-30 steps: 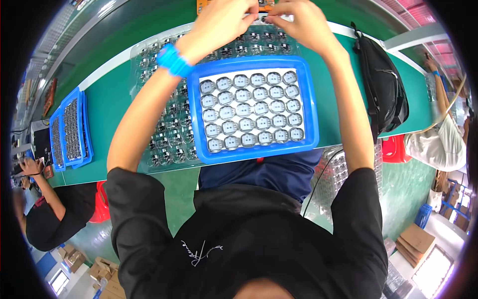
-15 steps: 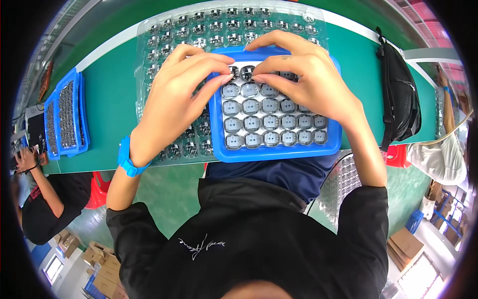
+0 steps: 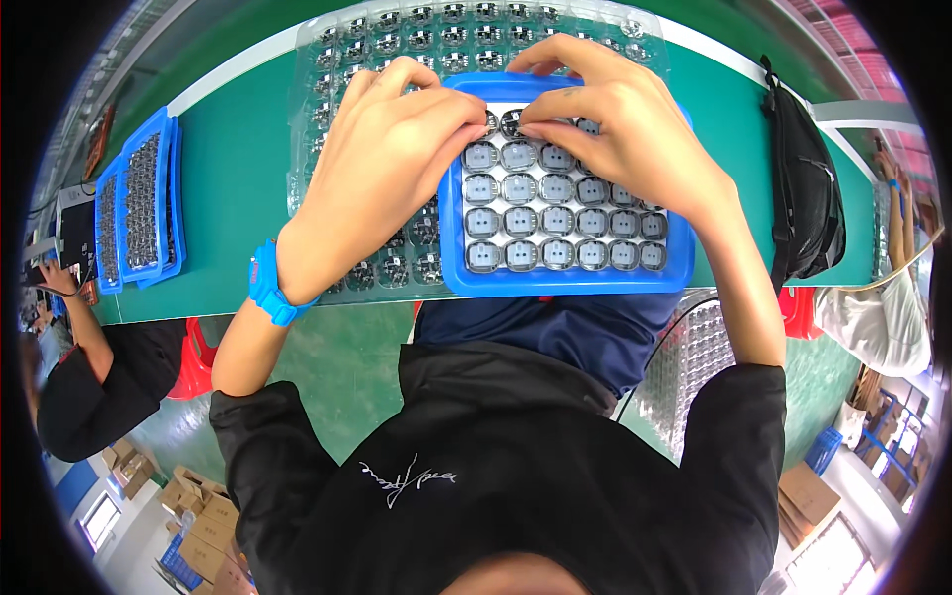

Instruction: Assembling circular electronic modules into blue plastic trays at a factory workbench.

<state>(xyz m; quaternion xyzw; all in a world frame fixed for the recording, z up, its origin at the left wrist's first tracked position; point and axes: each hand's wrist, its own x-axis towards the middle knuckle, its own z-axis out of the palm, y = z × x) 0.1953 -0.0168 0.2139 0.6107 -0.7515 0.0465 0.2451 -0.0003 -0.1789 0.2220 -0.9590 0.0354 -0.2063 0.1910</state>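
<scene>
A blue tray (image 3: 570, 283) holds rows of small grey rounded parts (image 3: 519, 188) with clear rims, set in a white insert. At its far left corner my left hand (image 3: 397, 149) has thumb and fingers pinched on a small dark-and-metal part (image 3: 491, 121), mostly covered by the fingertips. Beside it, my right hand (image 3: 635, 124) brings thumb and index finger together at the edge of a dark round part (image 3: 511, 123) in the far row. Its palm and other fingers hide the far right of the tray.
A clear plastic blister tray (image 3: 307, 149) with many similar metal parts lies beneath and behind the blue tray on the green table (image 3: 233, 198). Stacked blue trays (image 3: 164, 198) stand left, a black bag (image 3: 805, 188) right. Other people sit at both sides.
The blue tray and table sit higher and slightly further right in the picture. My left fingers have curled closer over the corner part; my right fingers stay by the neighbouring one.
</scene>
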